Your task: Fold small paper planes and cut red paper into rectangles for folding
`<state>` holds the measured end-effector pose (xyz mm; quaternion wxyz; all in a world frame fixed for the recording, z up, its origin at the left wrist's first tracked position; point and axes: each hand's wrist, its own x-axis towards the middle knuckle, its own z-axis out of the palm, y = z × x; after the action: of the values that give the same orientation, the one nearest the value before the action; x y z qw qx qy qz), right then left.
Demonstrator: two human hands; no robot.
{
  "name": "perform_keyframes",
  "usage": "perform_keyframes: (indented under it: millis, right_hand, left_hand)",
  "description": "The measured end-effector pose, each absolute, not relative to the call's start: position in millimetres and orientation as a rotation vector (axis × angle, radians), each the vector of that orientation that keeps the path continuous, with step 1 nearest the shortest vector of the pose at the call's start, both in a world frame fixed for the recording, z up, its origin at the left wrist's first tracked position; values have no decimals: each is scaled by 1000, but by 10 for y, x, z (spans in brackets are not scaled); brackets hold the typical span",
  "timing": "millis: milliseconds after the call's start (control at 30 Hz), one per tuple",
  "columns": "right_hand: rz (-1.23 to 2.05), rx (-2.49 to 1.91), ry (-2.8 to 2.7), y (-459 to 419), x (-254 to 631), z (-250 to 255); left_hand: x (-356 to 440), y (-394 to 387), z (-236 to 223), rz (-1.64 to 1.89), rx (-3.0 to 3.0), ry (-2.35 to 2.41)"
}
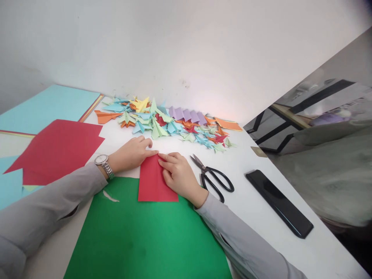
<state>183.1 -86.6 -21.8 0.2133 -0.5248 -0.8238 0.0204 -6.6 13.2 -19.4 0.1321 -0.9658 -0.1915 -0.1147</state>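
Observation:
A small red sheet of paper (pixel 149 182) with a lengthwise crease lies partly over a green sheet (pixel 139 232) on the white table. My left hand (pixel 132 153), with a watch on its wrist, has its fingers at the red sheet's top edge, the index finger reaching to the middle. From the right, my right hand (pixel 180 174) presses its fingertips on the same paper near the top of the crease. Both hands grip the paper at its upper end. Close by my right wrist, black-handled scissors (pixel 209 172) lie with their blades slightly apart.
Folded paper shapes (pixel 158 120) in many colours are heaped along the wall. Larger red sheets (pixel 61 151) and a blue sheet stack (pixel 52 108) lie at left. A black flat object (pixel 279 203) rests at right, near the table edge.

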Motion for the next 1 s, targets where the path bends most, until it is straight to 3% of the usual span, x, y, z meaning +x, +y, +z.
perform_keyframes:
  millis: [1000]
  right_hand:
    - [101, -1557, -2314, -913, 1796, -126]
  left_hand:
    - [-63, 86, -121, -289, -2776, -562]
